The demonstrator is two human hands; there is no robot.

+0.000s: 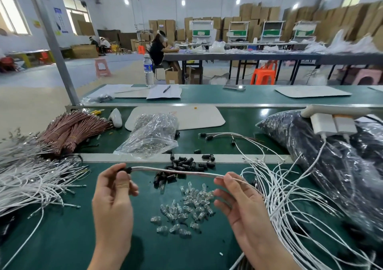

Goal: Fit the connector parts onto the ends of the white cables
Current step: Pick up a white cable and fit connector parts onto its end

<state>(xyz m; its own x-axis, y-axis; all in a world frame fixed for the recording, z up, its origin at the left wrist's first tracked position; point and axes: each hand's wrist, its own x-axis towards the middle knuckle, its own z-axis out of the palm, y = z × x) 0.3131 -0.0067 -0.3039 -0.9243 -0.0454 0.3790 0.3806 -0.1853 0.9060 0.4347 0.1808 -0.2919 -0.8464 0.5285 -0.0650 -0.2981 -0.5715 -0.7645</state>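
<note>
White cable [176,171] spans my grips: left grip [115,193] pinches its black connector [126,170], right grip [238,199] pinches it farther along, above clear bulbs [186,209] and loose connectors [186,164].

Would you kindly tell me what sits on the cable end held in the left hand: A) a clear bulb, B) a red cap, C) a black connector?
C: the left hand grips a black connector on the end of the white cable.
</note>
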